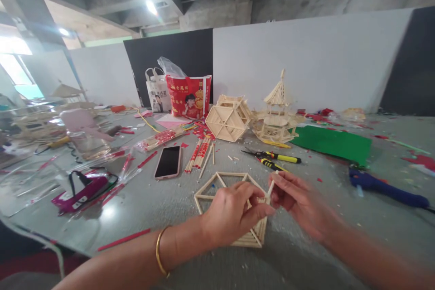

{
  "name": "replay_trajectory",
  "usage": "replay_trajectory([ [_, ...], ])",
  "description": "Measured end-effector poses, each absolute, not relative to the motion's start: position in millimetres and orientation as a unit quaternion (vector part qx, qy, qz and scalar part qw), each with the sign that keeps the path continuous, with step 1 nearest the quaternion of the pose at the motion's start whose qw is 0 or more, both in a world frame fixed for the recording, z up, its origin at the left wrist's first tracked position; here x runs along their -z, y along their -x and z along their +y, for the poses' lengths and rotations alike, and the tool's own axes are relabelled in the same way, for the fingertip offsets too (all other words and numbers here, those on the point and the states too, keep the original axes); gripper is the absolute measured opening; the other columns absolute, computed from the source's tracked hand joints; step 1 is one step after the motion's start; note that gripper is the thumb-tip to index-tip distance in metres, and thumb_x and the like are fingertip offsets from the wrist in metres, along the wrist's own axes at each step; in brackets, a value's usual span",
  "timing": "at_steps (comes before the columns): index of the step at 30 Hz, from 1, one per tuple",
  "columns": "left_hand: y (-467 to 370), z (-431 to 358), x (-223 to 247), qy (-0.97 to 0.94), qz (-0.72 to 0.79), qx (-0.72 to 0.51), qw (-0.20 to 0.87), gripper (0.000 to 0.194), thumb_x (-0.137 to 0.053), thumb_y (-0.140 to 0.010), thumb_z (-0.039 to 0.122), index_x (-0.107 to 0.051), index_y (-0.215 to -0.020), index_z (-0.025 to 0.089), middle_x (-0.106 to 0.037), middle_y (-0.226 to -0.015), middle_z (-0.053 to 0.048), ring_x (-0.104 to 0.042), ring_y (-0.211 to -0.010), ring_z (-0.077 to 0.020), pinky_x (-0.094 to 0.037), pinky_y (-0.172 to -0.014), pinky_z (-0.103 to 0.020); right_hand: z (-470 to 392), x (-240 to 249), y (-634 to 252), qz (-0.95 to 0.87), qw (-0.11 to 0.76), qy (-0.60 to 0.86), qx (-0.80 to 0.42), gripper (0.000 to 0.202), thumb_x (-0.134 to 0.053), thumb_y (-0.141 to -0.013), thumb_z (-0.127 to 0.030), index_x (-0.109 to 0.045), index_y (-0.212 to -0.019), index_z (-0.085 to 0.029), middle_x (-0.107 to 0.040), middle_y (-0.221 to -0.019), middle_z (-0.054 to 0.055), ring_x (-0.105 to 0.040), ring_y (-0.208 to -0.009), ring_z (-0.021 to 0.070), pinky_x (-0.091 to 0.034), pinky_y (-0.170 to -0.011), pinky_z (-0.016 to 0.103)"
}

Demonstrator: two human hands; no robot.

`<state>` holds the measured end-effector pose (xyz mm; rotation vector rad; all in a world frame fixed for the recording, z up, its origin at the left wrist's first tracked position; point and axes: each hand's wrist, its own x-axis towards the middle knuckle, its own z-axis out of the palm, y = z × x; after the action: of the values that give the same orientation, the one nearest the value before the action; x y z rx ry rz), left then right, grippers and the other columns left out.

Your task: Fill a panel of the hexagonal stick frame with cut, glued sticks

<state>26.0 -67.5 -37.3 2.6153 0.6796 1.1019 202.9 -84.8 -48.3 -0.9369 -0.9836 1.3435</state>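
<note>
A flat octagonal-looking frame of wooden sticks [232,175] lies on the grey table, its lower part filled with parallel sticks. My left hand [234,210], with a gold bangle at the wrist, is over the frame, thumb and fingers closed around the lower end of a short wooden stick [271,186]. Pinched on the same stick from the right is my right hand [297,197], at the frame's right edge. The left hand hides the frame's middle.
Yellow-handled pliers [272,157], a phone [168,162] and loose sticks [199,154] lie beyond the frame. Stick models [227,120] stand farther back. A blue glue gun [387,190] and green sheet [333,142] are right; a purple object [79,195] is left.
</note>
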Motion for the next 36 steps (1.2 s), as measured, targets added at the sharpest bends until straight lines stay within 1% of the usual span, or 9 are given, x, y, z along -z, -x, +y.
replay_trajectory([
  [2, -27.3, -66.2, 35.6, -0.873, 0.292, -0.336, 0.197, 0.014, -0.062, -0.080, 0.029, -0.062, -0.078, 0.016, -0.063, -0.064, 0.002, -0.052, -0.053, -0.0070, -0.037, -0.048, -0.018, -84.4, 50.2, -202.7, -0.428, 0.589, 0.395, -0.561, 0.033, -0.075, -0.064, -0.047, -0.057, -0.069, -0.019, -0.059, -0.058, -0.001, -0.053, -0.054, 0.0116, -0.045, -0.051, 0.024],
  [4, -29.1, -62.6, 32.9, -0.865, 0.332, -0.292, 0.237, 0.009, -0.062, -0.077, 0.024, -0.064, -0.073, 0.017, -0.061, -0.061, 0.003, -0.050, -0.052, -0.0066, -0.036, -0.048, -0.018, -86.4, 52.8, -201.3, -0.447, 0.592, 0.388, -0.547, 0.032, -0.072, -0.069, -0.047, -0.057, -0.069, -0.019, -0.060, -0.060, 0.000, -0.056, -0.057, 0.0127, -0.047, -0.054, 0.026],
  [11, -17.9, -33.4, 14.7, -0.883, 0.343, -0.197, 0.252, 0.011, -0.057, -0.073, 0.020, -0.066, -0.068, 0.015, -0.061, -0.059, 0.003, -0.049, -0.054, -0.0063, -0.036, -0.052, -0.018, -86.6, 60.2, -208.3, -0.490, 0.572, 0.415, -0.510, 0.029, -0.061, -0.077, -0.049, -0.058, -0.081, -0.020, -0.062, -0.074, 0.002, -0.061, -0.068, 0.0166, -0.049, -0.060, 0.031],
  [14, -9.2, -18.9, 6.8, -0.862, 0.349, -0.141, 0.339, 0.014, -0.059, -0.073, 0.024, -0.067, -0.070, 0.013, -0.058, -0.056, 0.003, -0.046, -0.051, -0.0055, -0.035, -0.050, -0.017, -73.8, 71.6, -224.1, -0.548, 0.558, 0.509, -0.360, 0.030, -0.057, -0.078, -0.050, -0.057, -0.086, -0.020, -0.061, -0.073, 0.002, -0.059, -0.068, 0.0180, -0.048, -0.063, 0.034],
  [15, -7.8, -15.8, 5.7, -0.851, 0.351, -0.119, 0.372, 0.016, -0.060, -0.073, 0.027, -0.067, -0.071, 0.013, -0.056, -0.054, 0.004, -0.045, -0.049, -0.0053, -0.034, -0.048, -0.017, -69.2, 76.9, -229.5, -0.572, 0.547, 0.535, -0.297, 0.029, -0.057, -0.079, -0.048, -0.057, -0.089, -0.021, -0.061, -0.075, 0.003, -0.059, -0.071, 0.0188, -0.047, -0.069, 0.036],
  [18, -9.4, -14.1, 5.7, -0.854, 0.314, -0.024, 0.414, 0.016, -0.063, -0.071, 0.028, -0.067, -0.070, 0.013, -0.054, -0.050, 0.005, -0.045, -0.047, -0.0050, -0.034, -0.047, -0.016, -59.3, 90.8, -240.2, -0.619, 0.504, 0.566, -0.208, 0.024, -0.055, -0.081, -0.044, -0.056, -0.092, -0.022, -0.063, -0.087, 0.005, -0.060, -0.081, 0.0208, -0.046, -0.078, 0.040],
  [22, -17.3, -18.1, 7.9, -0.876, 0.253, 0.028, 0.410, 0.013, -0.062, -0.071, 0.025, -0.068, -0.072, 0.014, -0.055, -0.052, 0.005, -0.046, -0.048, -0.0044, -0.034, -0.046, -0.015, -57.3, 94.6, -240.9, -0.634, 0.482, 0.576, -0.184, 0.023, -0.053, -0.082, -0.042, -0.056, -0.091, -0.022, -0.063, -0.090, 0.005, -0.059, -0.081, 0.0214, -0.046, -0.077, 0.040],
  [28, -17.2, -17.3, 13.4, -0.895, 0.221, 0.034, 0.387, 0.013, -0.062, -0.071, 0.024, -0.069, -0.074, 0.013, -0.058, -0.055, 0.004, -0.046, -0.052, -0.0049, -0.035, -0.050, -0.015, -62.0, 90.4, -238.7, -0.649, 0.469, 0.569, -0.186, 0.024, -0.049, -0.085, -0.044, -0.058, -0.091, -0.023, -0.065, -0.088, 0.005, -0.061, -0.081, 0.0219, -0.047, -0.076, 0.040],
  [36, -10.4, -18.6, 19.4, -0.900, 0.220, 0.027, 0.376, 0.013, -0.062, -0.072, 0.024, -0.071, -0.075, 0.016, -0.062, -0.059, 0.003, -0.051, -0.055, -0.0059, -0.036, -0.053, -0.016, -58.7, 96.0, -240.7, -0.647, 0.456, 0.577, -0.203, 0.025, -0.052, -0.083, -0.045, -0.060, -0.090, -0.023, -0.066, -0.086, 0.005, -0.062, -0.080, 0.0226, -0.048, -0.076, 0.041],
])
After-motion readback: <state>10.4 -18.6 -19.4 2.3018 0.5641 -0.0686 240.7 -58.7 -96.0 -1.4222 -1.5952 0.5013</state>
